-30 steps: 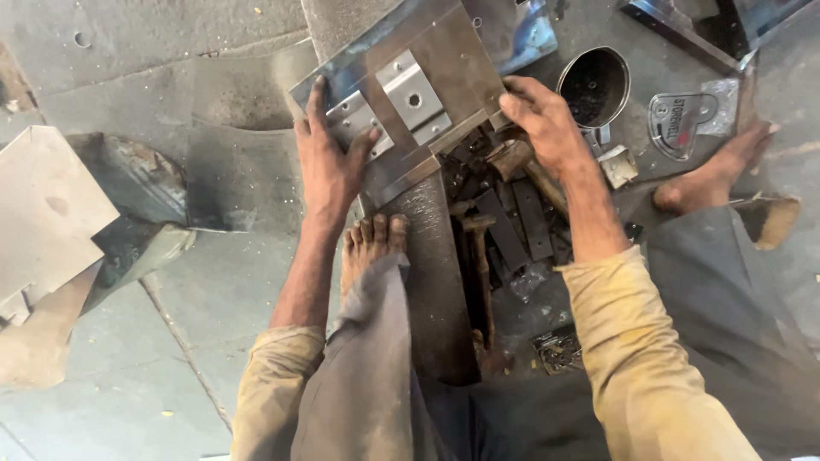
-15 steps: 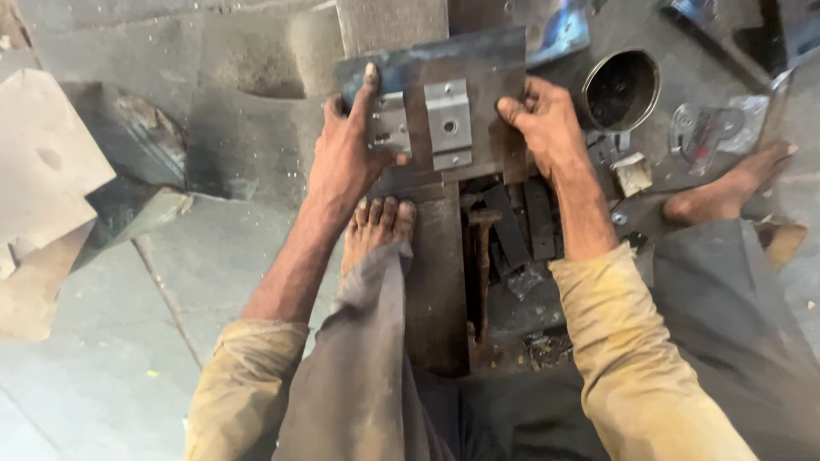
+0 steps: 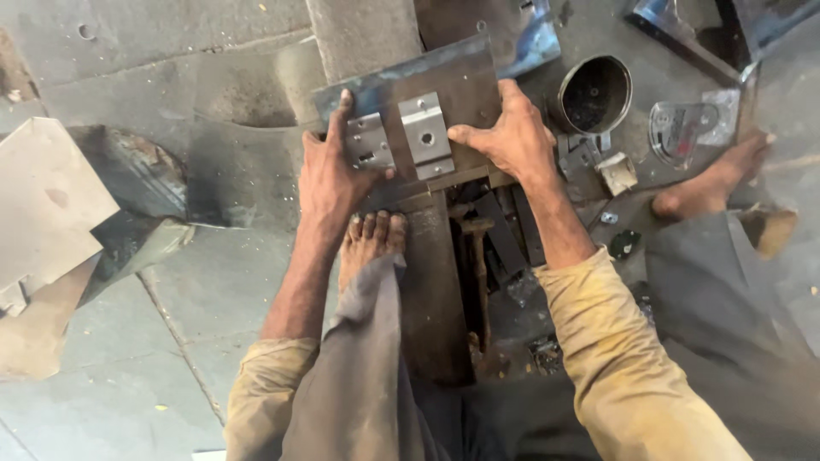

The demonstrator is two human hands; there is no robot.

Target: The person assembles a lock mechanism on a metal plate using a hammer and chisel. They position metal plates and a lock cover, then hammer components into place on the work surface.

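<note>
Steel, dull and blue-grey, is what both hands are working on: a flat metal plate (image 3: 465,85) carrying two pale bolted brackets (image 3: 424,135) is lying across the end of a long dark bar (image 3: 431,282) on the concrete floor (image 3: 128,401). The left hand (image 3: 329,171) is gripping the plate's left edge, its grip clamped on the plate with the forefinger reaching up along the rim and the thumb lying beside the smaller bracket. The right hand (image 3: 508,132) is pressing on the right side, fingers curled together over the plate beside the larger bracket. A bare foot (image 3: 369,243) is resting just below the plate, touching the bar; the other foot (image 3: 709,183) is well apart to the right. An open metal cup (image 3: 595,92) is standing near the right hand, with loose scraps (image 3: 615,171) beside it.

The plate's edges look sharp, so a slipping hand could be cut. The toes are sitting close under the plate, and a tilt or drop could pinch them.
</note>
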